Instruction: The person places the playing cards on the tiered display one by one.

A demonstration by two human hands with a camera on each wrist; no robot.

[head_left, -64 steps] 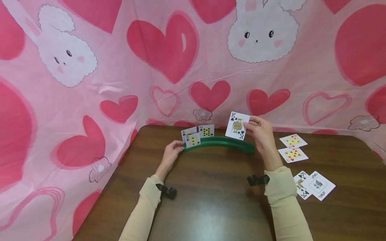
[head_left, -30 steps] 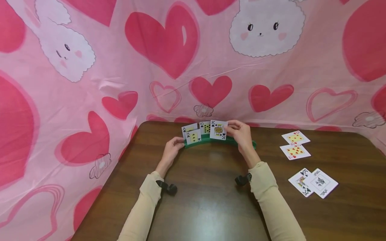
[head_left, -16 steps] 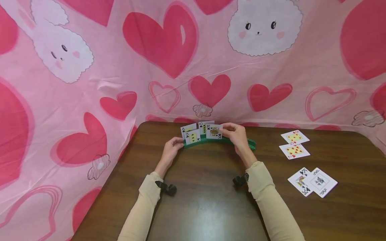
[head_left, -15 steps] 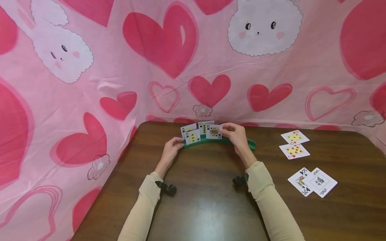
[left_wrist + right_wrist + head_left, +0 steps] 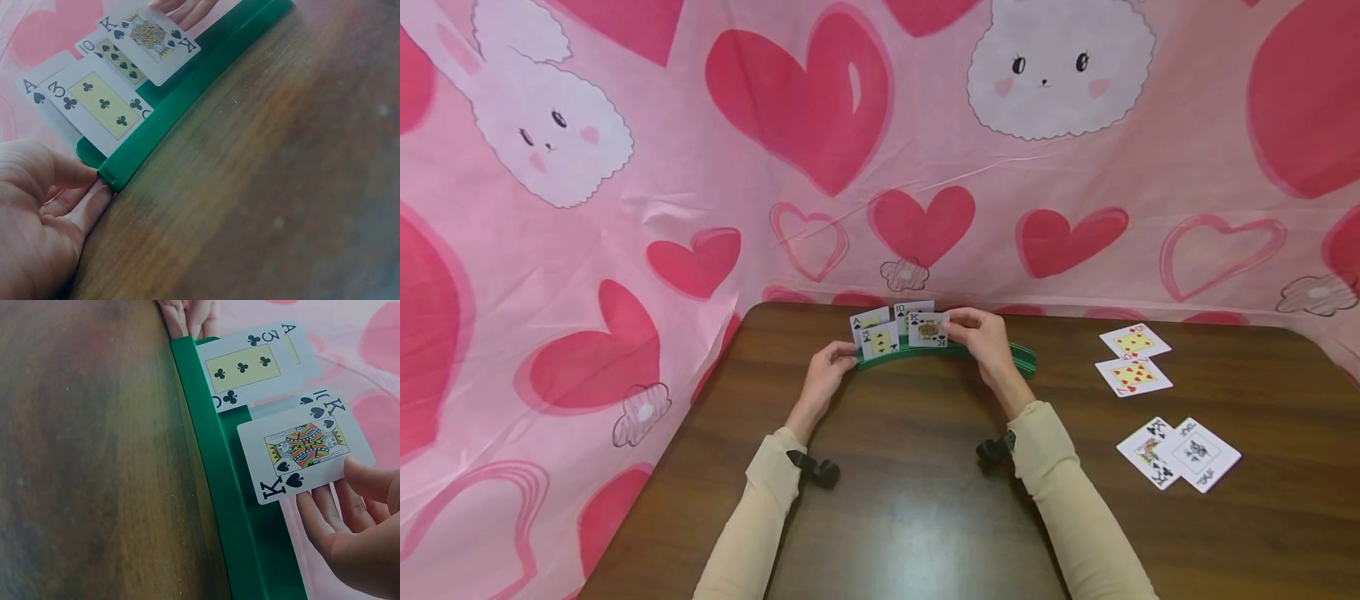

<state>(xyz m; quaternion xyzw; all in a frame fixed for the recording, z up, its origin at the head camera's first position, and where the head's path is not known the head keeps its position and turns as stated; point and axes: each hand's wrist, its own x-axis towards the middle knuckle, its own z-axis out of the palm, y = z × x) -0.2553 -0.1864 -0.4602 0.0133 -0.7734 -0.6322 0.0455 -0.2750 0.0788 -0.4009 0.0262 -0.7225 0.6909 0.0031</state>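
Observation:
At the table's back, my left hand [image 5: 823,379] pinches the left end of a curved green card holder [image 5: 1026,360]. In the holder's left part stand an ace of spades [image 5: 857,326] and, overlapping its front, a three of clubs [image 5: 880,340]. A ten of spades [image 5: 904,310] stands to their right. My right hand [image 5: 988,340] holds a king of spades [image 5: 928,331] by its right side, thumb on the face and fingers behind. That king [image 5: 306,447] covers much of the ten. Whether its lower edge sits in a slot, I cannot tell.
On the brown wooden table [image 5: 887,500], a five of diamonds [image 5: 1133,340] and a seven of hearts [image 5: 1133,377] overlap at right. Nearer lie a king of clubs [image 5: 1148,452] and a joker [image 5: 1201,454]. A pink heart-patterned cloth [image 5: 820,108] hangs behind.
The right hand has brought the king of spades left and down, from above the holder's right part to in front of the ten. My left hand stays at the holder's left end.

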